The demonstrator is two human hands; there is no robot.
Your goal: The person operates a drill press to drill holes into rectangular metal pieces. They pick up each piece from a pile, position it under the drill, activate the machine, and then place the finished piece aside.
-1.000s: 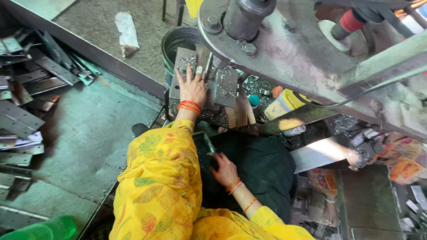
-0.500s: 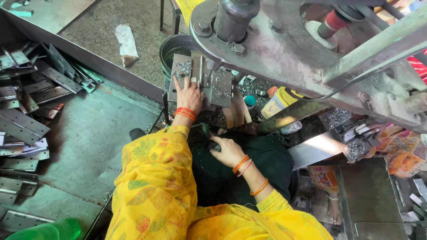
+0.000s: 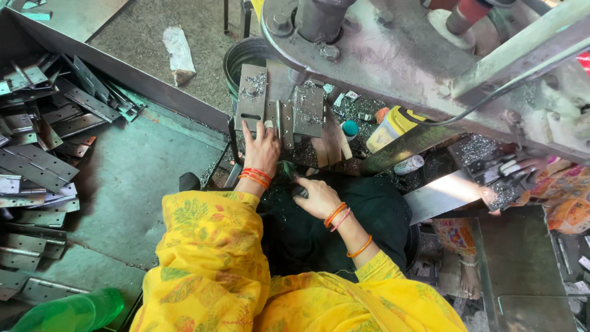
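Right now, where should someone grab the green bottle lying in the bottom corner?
Grab the green bottle around its middle, coming down from above. It lies on its side on the green metal table, so its round body faces up and nothing covers it. Its cap end is cut off by the picture's edge, so I cannot tell about gripping there.

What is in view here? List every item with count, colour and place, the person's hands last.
grey metal hinge plate under the press: one, grey, on the press bed at centre.
pile of grey metal hinges: many, grey, on the green tray at left.
grey press machine: one, top right.
yellow plastic bottle: one, right of the plate.
green plastic bottle: one, bottom left.
black cloth: one, over the lap.
left hand: flat on the hinge plate.
right hand: closed on a small dark item, lap level.
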